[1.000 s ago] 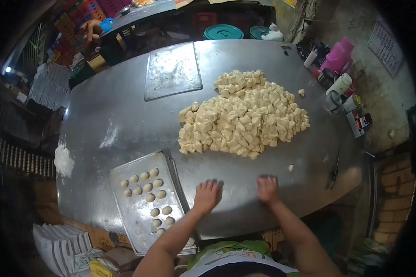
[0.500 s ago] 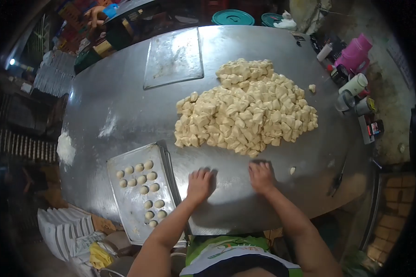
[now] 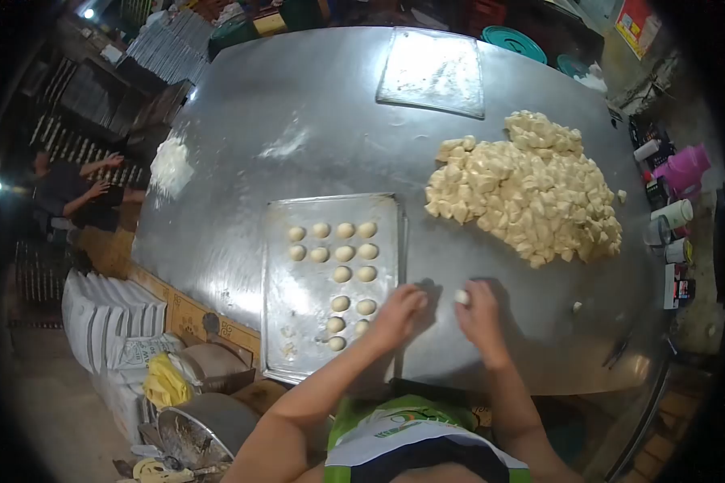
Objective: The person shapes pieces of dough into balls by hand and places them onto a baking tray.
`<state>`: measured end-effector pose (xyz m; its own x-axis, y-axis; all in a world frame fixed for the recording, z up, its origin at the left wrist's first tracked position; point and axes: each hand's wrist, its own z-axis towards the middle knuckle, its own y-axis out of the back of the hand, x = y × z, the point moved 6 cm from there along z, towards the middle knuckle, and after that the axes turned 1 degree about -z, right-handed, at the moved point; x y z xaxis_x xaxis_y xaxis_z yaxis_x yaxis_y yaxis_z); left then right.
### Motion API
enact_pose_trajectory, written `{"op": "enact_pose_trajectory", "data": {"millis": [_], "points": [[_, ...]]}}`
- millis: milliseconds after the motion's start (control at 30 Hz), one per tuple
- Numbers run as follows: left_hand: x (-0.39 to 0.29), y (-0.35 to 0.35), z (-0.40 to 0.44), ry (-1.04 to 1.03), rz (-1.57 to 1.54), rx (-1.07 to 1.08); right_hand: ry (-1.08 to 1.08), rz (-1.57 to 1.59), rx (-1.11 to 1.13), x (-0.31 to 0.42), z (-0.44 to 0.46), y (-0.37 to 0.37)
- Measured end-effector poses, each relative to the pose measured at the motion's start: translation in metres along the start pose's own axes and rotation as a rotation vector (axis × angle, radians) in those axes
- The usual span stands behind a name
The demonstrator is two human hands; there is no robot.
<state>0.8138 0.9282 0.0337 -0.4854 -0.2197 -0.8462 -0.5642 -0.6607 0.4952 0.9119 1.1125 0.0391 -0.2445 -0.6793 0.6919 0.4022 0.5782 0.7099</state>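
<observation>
My left hand (image 3: 401, 314) is beside the right edge of the metal tray (image 3: 278, 298), its fingers curled inward. Whatever lies inside those fingers is hidden. A small pale dough ball (image 3: 461, 297) shows at the thumb side of my right hand (image 3: 482, 312), whose fingers are closed round it. Rows of smooth dough balls (image 3: 344, 254) sit on the tray, with bare metal to their left. Beyond my right hand rises a large heap of cut dough pieces (image 3: 532, 193).
A second flat tray (image 3: 431, 101) lies at the table's far edge. White flour (image 3: 169, 167) is piled at the left. Jars and a pink container (image 3: 681, 171) line the right side. Sacks (image 3: 109, 318) stand at lower left; another person (image 3: 76, 189) is behind them.
The view has swung left, so the tray and dough heap appear farther right. My fingers have gone from flatter on the table to curled, and a dough ball now shows at my right hand.
</observation>
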Motion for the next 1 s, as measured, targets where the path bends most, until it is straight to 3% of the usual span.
{"op": "enact_pose_trajectory", "data": {"millis": [67, 167, 300, 400, 500, 567, 667, 800, 900, 967, 1000], "points": [[0.003, 0.076, -0.021, 0.032, 0.097, -0.152, 0.131, 0.146, 0.047, 0.077, 0.025, -0.047], [0.025, 0.173, -0.035, 0.046, 0.341, -0.353, 0.421, -0.026, 0.067, 0.177, 0.053, -0.108], [0.103, 0.209, -0.054, 0.152, 0.455, -0.329, 0.606, -0.206, 0.16, 0.207, 0.068, -0.212], [0.115, 0.203, -0.051, 0.162, 0.507, -0.31, 0.573, -0.037, 0.031, 0.217, 0.069, -0.168], [0.079, 0.199, -0.059, 0.148, 0.409, -0.364, 0.579, -0.026, -0.067, 0.165, 0.082, -0.117], [0.068, 0.202, -0.074, 0.286, 0.343, -0.644, 0.508, -0.156, -0.133, 0.105, 0.101, -0.077], [0.027, 0.17, -0.029, 0.162, 0.398, -0.583, 0.203, -0.303, -0.232, 0.035, 0.154, -0.015], [-0.021, 0.086, 0.073, -0.106, 0.439, -0.35, 0.246, -0.17, -0.132, -0.02, 0.154, -0.006], [-0.029, 0.013, 0.149, -0.155, 0.576, -0.172, 0.162, 0.068, -0.109, -0.033, 0.098, 0.019], [0.008, -0.028, 0.18, -0.174, 0.627, -0.142, -0.039, 0.077, 0.054, -0.086, 0.032, -0.004], [0.022, -0.051, 0.194, -0.193, 0.678, -0.121, 0.163, -0.053, -0.01, -0.095, -0.006, 0.0]]}}
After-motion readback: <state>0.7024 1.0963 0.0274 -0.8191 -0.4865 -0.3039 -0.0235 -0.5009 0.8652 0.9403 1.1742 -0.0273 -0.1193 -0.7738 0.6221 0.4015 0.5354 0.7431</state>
